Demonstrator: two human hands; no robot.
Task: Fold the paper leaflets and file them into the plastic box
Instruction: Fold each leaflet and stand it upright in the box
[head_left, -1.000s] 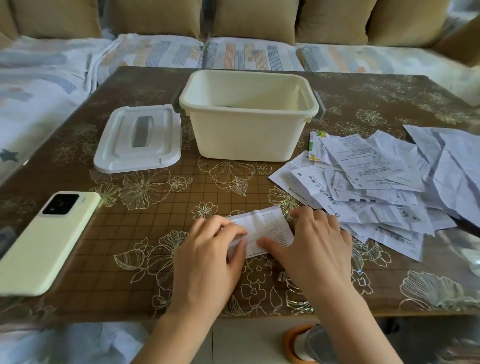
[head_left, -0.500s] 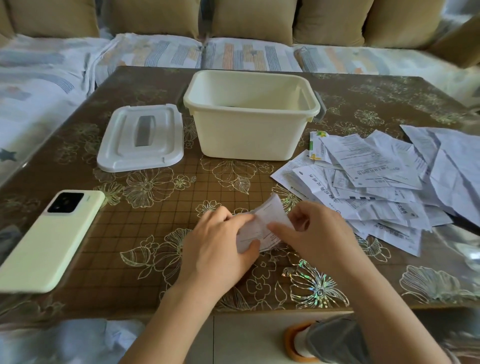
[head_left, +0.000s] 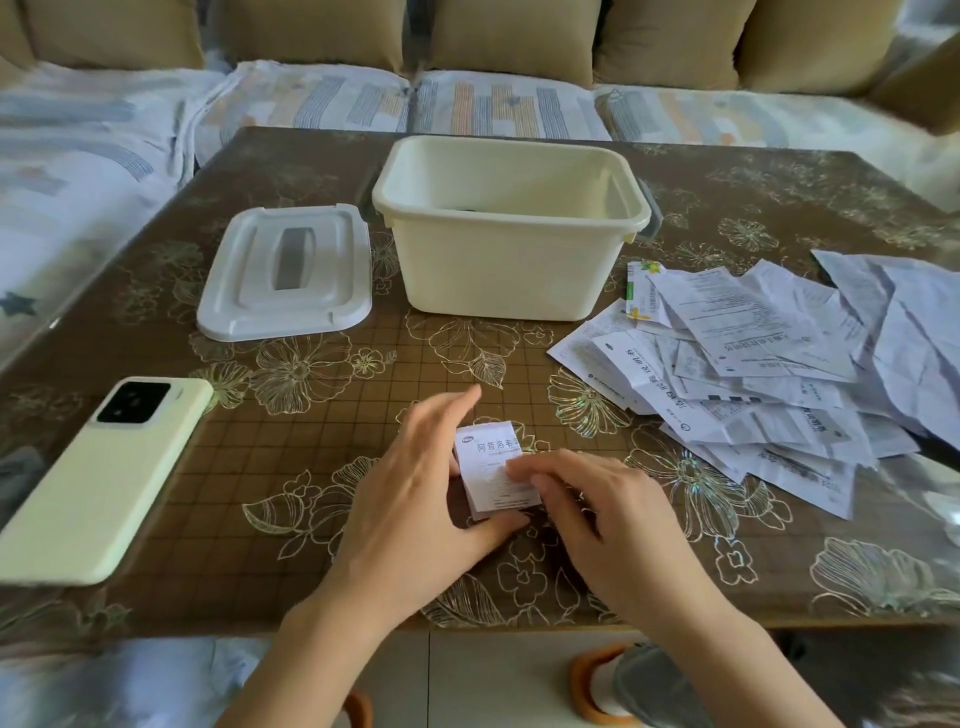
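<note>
Small folded leaflet (head_left: 493, 470) flat on the near middle of the table (head_left: 311, 441), white, printed side up, bold characters across the top edge and fine print below, folded down to a compact rectangle. Left hand (head_left: 421, 499) cupped against its left edge, fingers spread and loose, thumb tucked under the near corner, not clamped round anything. Right hand (head_left: 597, 514) lying over the right side, fingertips (head_left: 522, 467) pressing down on the paper, flat rather than gripping. Off to the right, a loose pile of unfolded leaflets (head_left: 753, 364), creased and overlapping, one with a green and yellow strip. Beyond the hands, cream plastic box (head_left: 511, 234) standing open, something dark low inside, too hidden to tell. White lid (head_left: 285, 273) flat just left of the box. Pale green phone (head_left: 98, 483) face down near left. Brown table top, glossy, gold flower pattern and grid. Far side, sofa (head_left: 467, 98) with striped cover and tan cushions
</note>
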